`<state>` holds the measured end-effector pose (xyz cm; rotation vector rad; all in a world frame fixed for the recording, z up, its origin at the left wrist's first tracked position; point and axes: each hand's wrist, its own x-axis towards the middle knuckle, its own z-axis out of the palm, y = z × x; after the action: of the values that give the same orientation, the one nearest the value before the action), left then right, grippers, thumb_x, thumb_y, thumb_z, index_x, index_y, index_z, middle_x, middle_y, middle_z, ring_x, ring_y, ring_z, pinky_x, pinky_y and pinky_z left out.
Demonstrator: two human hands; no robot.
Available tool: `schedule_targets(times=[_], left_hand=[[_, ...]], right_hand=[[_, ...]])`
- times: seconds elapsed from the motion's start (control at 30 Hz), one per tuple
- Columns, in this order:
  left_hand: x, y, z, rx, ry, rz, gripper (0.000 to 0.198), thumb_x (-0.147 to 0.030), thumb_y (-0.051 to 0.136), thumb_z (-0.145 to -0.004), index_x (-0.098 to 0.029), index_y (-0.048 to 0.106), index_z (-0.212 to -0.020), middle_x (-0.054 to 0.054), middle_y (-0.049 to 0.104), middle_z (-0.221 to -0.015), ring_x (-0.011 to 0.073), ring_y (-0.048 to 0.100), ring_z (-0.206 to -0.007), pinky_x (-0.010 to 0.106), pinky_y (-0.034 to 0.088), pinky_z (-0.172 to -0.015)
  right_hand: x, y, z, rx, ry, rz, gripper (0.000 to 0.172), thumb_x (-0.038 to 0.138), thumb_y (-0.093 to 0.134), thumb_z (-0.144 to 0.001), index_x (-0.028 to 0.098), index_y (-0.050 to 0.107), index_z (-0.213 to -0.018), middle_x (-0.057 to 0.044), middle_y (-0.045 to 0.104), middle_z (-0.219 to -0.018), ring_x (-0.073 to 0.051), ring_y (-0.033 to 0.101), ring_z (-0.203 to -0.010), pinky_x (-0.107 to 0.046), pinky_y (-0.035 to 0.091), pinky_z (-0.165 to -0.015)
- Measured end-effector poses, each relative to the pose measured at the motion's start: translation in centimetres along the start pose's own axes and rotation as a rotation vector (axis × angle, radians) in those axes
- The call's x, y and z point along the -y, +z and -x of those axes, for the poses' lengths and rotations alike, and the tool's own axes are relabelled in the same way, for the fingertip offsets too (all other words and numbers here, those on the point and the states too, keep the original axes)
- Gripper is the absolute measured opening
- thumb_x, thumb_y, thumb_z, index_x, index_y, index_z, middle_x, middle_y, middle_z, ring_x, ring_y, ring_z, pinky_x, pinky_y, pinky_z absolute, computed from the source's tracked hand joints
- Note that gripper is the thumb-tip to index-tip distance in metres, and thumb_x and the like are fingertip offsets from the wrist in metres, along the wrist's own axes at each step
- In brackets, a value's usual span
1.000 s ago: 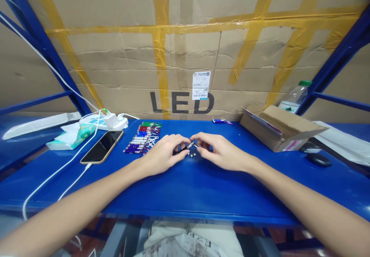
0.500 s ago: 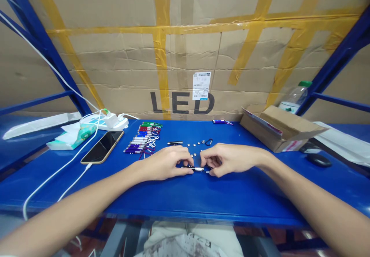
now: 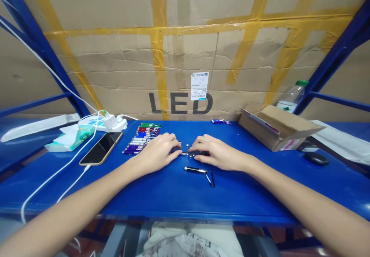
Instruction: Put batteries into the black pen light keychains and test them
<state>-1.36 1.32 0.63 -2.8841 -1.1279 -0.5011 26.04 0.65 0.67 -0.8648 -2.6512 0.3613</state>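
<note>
- The blue table (image 3: 179,199) is carrying everything, and an open cardboard box (image 3: 277,128) is standing at its far right side.
- The left hand (image 3: 157,153) is lying palm down near the table's middle, with its fingers curved down to the surface. Whether they are pinching something cannot be told.
- The right hand (image 3: 216,153) is lying opposite, also palm down. Its fingertips are nearly meeting the left ones, and its grip is not visible either.
- A phone (image 3: 101,147) is lying at the left, with its screen dark.
- A row of small coloured flashlights (image 3: 141,139) is lying just beside the left hand.
- A black keychain flashlight (image 3: 195,169) is lying free in front of both hands. It is slim, with a silver ring and a dark carabiner (image 3: 210,178) at its right end.
- Tiny silver button cells (image 3: 189,154) are lying between the fingertips.
</note>
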Motion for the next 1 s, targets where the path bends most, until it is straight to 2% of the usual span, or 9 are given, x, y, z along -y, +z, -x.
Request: schedule_targets(times=[0.07,0.17,0.27,0.4,0.5,0.67,0.87,1.0], left_hand=[[0.0,0.2,0.0,0.065,-0.018,-0.014,0.025,-0.035,0.059,-0.108,-0.019,0.077,-0.116,0.009,0.07,-0.11,0.0282,0.065,-0.105,0.041,0.049,-0.093],[-0.2,0.3,0.0,0.1,-0.035,-0.016,0.024,-0.034,0.06,-0.108,-0.019,0.076,-0.118,0.009,0.071,-0.109,0.0286,0.065,-0.105,0.04,0.049,-0.093],[-0.1,0.4,0.0,0.09,-0.04,-0.006,0.019,-0.031,0.061,-0.107,-0.02,0.076,-0.113,0.008,0.072,-0.109,0.0289,0.064,-0.105,0.04,0.049,-0.093],[0.2,0.6,0.0,0.008,-0.086,0.054,0.015,-0.028,0.063,-0.106,-0.019,0.073,-0.113,0.008,0.075,-0.109,0.0282,0.065,-0.106,0.04,0.049,-0.094],[0.2,0.7,-0.2,-0.065,-0.154,0.182,0.011,-0.029,0.067,-0.104,-0.021,0.071,-0.11,0.005,0.077,-0.104,0.0248,0.068,-0.099,0.036,0.05,-0.088],[-0.1,0.7,-0.5,-0.108,-0.237,0.469,0.012,-0.033,0.069,-0.1,-0.022,0.068,-0.105,0.001,0.077,-0.096,0.0172,0.068,-0.078,0.029,0.05,-0.073],[-0.3,1.1,-0.6,-0.082,-0.241,0.665,0.02,-0.039,0.068,-0.098,-0.022,0.066,-0.108,0.004,0.079,-0.104,0.0187,0.074,-0.086,0.031,0.055,-0.077],[-0.3,1.4,-0.6,-0.074,-0.228,0.72,0.021,-0.039,0.068,-0.097,-0.021,0.065,-0.108,0.005,0.079,-0.104,0.0198,0.075,-0.089,0.033,0.057,-0.081]], right_hand=[[0.0,0.3,0.0,0.017,-0.006,0.036,0.034,0.032,0.059,-0.109,0.023,0.071,-0.139,-0.012,0.069,-0.124,-0.029,0.06,-0.112,-0.046,0.046,-0.103],[0.2,0.3,0.0,0.03,-0.02,0.066,0.032,0.032,0.056,-0.111,0.022,0.072,-0.137,-0.012,0.07,-0.124,-0.029,0.059,-0.111,-0.047,0.046,-0.101],[0.3,0.4,-0.1,0.025,-0.028,0.077,0.03,0.035,0.057,-0.111,0.022,0.074,-0.131,-0.012,0.071,-0.123,-0.029,0.059,-0.109,-0.047,0.046,-0.099],[0.4,0.7,-0.1,0.011,-0.043,0.077,0.033,0.037,0.056,-0.111,0.025,0.07,-0.138,-0.011,0.071,-0.125,-0.029,0.059,-0.111,-0.047,0.045,-0.099],[0.4,0.8,0.0,0.02,-0.058,0.07,0.029,0.032,0.055,-0.112,0.026,0.071,-0.135,-0.01,0.071,-0.126,-0.029,0.058,-0.113,-0.045,0.044,-0.099],[0.1,0.5,0.1,0.022,-0.049,0.073,0.02,0.024,0.054,-0.111,0.023,0.073,-0.117,-0.009,0.073,-0.117,-0.028,0.057,-0.109,-0.042,0.042,-0.096],[-0.2,0.3,0.2,0.028,-0.028,0.096,0.024,0.028,0.052,-0.112,0.023,0.07,-0.128,-0.01,0.073,-0.116,-0.028,0.057,-0.107,-0.042,0.04,-0.093],[-0.2,0.3,0.1,0.03,-0.019,0.099,0.022,0.029,0.052,-0.113,0.023,0.073,-0.119,-0.009,0.073,-0.112,-0.027,0.057,-0.106,-0.042,0.038,-0.092]])
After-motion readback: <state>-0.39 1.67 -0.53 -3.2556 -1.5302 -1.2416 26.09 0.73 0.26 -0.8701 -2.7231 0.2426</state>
